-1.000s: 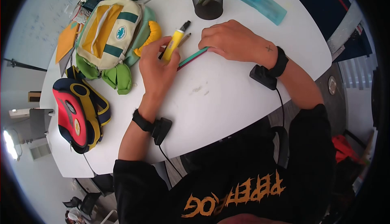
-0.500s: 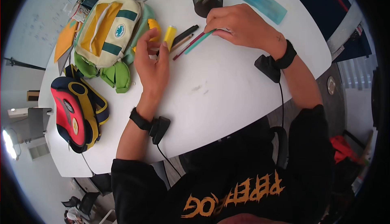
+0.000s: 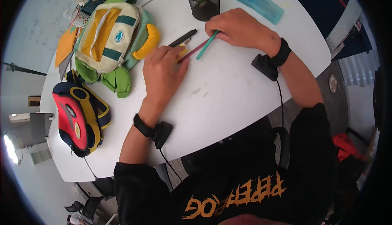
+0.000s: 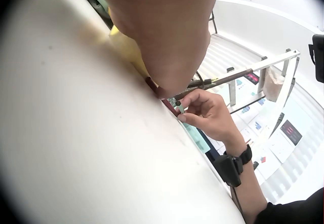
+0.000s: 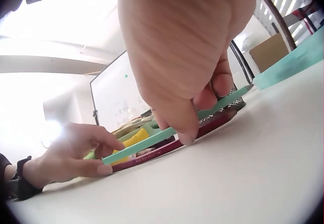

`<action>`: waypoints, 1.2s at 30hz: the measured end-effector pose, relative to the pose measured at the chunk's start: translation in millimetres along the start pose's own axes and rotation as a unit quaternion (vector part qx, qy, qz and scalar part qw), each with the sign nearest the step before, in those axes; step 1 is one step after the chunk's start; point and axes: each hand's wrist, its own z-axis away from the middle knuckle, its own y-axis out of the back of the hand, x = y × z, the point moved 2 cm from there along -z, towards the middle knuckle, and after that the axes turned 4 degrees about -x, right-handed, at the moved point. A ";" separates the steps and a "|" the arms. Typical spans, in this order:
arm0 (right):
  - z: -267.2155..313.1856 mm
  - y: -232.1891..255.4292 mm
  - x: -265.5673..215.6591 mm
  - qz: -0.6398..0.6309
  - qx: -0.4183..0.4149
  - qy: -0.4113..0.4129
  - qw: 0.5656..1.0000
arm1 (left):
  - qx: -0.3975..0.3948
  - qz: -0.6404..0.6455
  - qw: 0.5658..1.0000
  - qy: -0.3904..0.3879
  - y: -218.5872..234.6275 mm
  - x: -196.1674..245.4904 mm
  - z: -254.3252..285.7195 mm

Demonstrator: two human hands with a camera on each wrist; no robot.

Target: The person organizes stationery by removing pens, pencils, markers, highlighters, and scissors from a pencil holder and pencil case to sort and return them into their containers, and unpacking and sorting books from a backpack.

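Observation:
My right hand (image 3: 241, 29) pinches a teal pencil (image 5: 144, 144) between thumb and fingers, tilted above the table. Beneath it a maroon pencil (image 5: 157, 151) lies along the tabletop, the right thumb tip right at it. The left hand (image 3: 163, 67) is spread low over the table, thumb apart from its bent fingers and close to the maroon pencil's near end. Partly hidden under those fingers is a yellow highlighter (image 3: 183, 50). A black marker (image 3: 183, 38) lies just beyond the left fingertips.
Behind the right hand stands a black mesh pen cup (image 3: 206, 10) with pens in it, and a translucent teal case (image 3: 253, 0) is beside it. To the left are a cream and green backpack (image 3: 110, 37) and a red and navy bag (image 3: 77, 119) on the white table (image 3: 220, 102).
The left hand lets go of the yellow highlighter, draws back, then moves forward over it. The right hand shifts slightly, and the teal pencil swings apart from the maroon one.

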 end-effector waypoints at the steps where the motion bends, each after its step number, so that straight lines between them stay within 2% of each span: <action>1: 0.6 -1.6 -1.2 -0.003 0.009 0.011 1.000 | -0.008 0.001 1.000 0.026 -1.0 -1.2 3.4; 5: -1.2 12.0 -7.4 0.025 0.043 0.012 0.999 | -0.006 -0.013 1.000 -0.002 -0.3 -5.6 4.2; 7: -2.6 20.6 -10.2 0.035 0.141 0.084 0.986 | 0.010 0.022 1.000 0.005 -0.4 -7.5 3.2; 8: -0.6 25.4 -10.5 0.037 0.141 0.084 0.986 | 0.012 0.023 1.000 0.004 -1.9 -7.9 3.4; 10: 5.9 45.3 -15.5 -0.081 0.292 0.067 0.951 | 0.025 0.168 0.974 0.150 1.7 -7.0 4.3; 11: 14.0 48.4 -1.8 -0.044 0.325 0.092 0.940 | 0.023 0.166 0.974 0.154 2.1 -8.1 7.5; 12: 13.8 50.2 2.6 0.014 0.440 0.077 0.894 | 0.023 0.181 0.971 0.152 2.6 -9.7 8.0; 14: 7.7 48.5 10.6 -0.166 0.509 0.037 0.844 | 0.026 0.198 0.970 0.140 3.0 -10.1 2.1; 15: 5.8 52.0 11.4 -0.161 0.512 0.037 0.843 | 0.038 0.260 0.951 0.163 2.1 -9.1 3.1; 16: 5.2 52.4 14.7 -0.196 0.510 -0.008 0.837 | 0.048 0.321 0.927 0.189 0.1 -8.3 3.7; 17: 6.0 49.2 17.2 -0.235 0.505 -0.056 0.829 | 0.045 0.323 0.926 0.191 -1.3 -7.4 3.3; 18: 6.7 44.5 18.3 -0.238 0.502 -0.061 0.829 | 0.054 0.379 0.903 0.193 0.1 -5.7 3.1; 19: 5.5 41.2 21.2 -0.263 0.496 -0.062 0.825 | 0.063 0.432 0.879 0.192 2.8 -5.3 2.6; 20: 3.7 42.0 23.6 -0.284 0.494 -0.059 0.820 | 0.060 0.431 0.881 0.188 6.3 -5.9 1.4; 22: 4.0 42.9 16.2 -0.318 0.486 -0.065 0.812 | 0.036 0.488 0.841 0.230 12.1 -6.2 0.9; 23: 4.6 42.1 15.1 -0.354 0.471 -0.070 0.805 | 0.035 0.489 0.842 0.227 14.8 -4.6 -1.5; 24: 4.4 40.2 18.8 -0.353 0.471 -0.069 0.806 | 0.043 0.527 0.815 0.238 17.6 -3.0 -3.0; 25: 2.8 35.9 23.6 -0.372 0.468 -0.042 0.800 | 0.050 0.563 0.786 0.250 19.9 -1.4 -3.5; 26: 1.5 31.5 26.2 -0.392 0.466 -0.016 0.794 | 0.050 0.561 0.787 0.252 22.1 -0.3 -4.7; 28: 0.0 25.1 28.2 -0.428 0.439 -0.015 0.790 | 0.026 0.619 0.751 0.228 24.5 2.2 -10.9; 30: 1.6 29.1 26.2 -0.458 0.413 -0.012 0.787 | 0.017 0.622 0.756 0.206 27.6 1.8 -17.5; 32: 3.7 33.0 17.2 -0.492 0.344 -0.074 0.796 | 0.011 0.625 0.759 0.185 30.9 5.3 -25.6; 34: -0.1 31.7 18.0 -0.455 0.348 -0.093 0.814 | 0.014 0.616 0.771 0.162 39.3 14.1 -38.0; 36: -0.7 35.5 13.3 -0.606 0.316 -0.087 0.725 | -0.001 0.604 0.782 0.152 42.4 16.8 -50.9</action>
